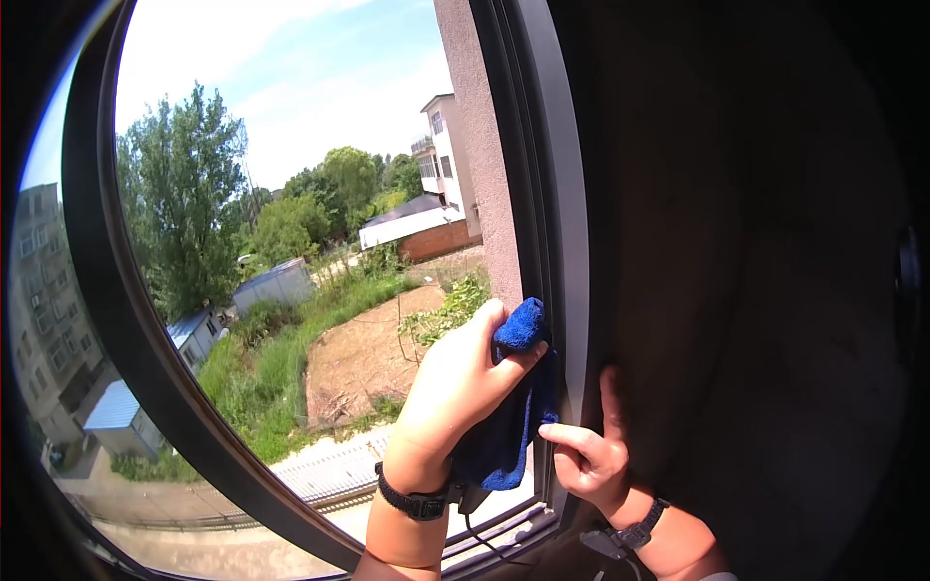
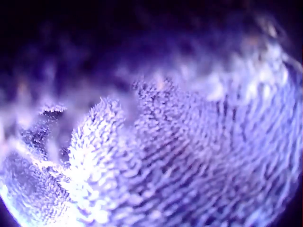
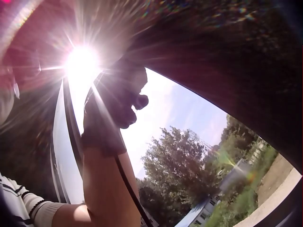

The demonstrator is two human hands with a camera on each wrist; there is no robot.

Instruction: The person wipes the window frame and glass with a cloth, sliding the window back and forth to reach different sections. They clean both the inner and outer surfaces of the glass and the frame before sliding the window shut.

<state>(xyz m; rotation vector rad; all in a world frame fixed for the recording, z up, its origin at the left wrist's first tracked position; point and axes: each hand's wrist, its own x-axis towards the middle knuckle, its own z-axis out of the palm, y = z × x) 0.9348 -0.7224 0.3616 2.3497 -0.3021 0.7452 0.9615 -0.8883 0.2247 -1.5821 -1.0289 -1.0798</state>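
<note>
My left hand (image 1: 455,382) grips a bunched blue terry cloth (image 1: 499,445) against the inner side of the right window frame (image 1: 572,223). A fold of the cloth sticks out above the thumb, and the rest hangs below the fingers. Close-up cloth pile (image 2: 189,156) fills the left wrist view, hiding that hand's fingertips. Lower on the frame is my right hand (image 1: 593,463), with one finger raised along the dark surface beside the frame and another digit stretched left to the cloth's edge. Against the sun, the right wrist view shows the left hand (image 3: 113,101) as a dark silhouette.
A dark sash (image 1: 92,208) curves down the left side, and the window sill track (image 1: 504,542) runs below the hands. A thin cable (image 1: 484,544) dangles from the left wrist band (image 1: 417,502). Outside are trees, sheds and a fenced yard.
</note>
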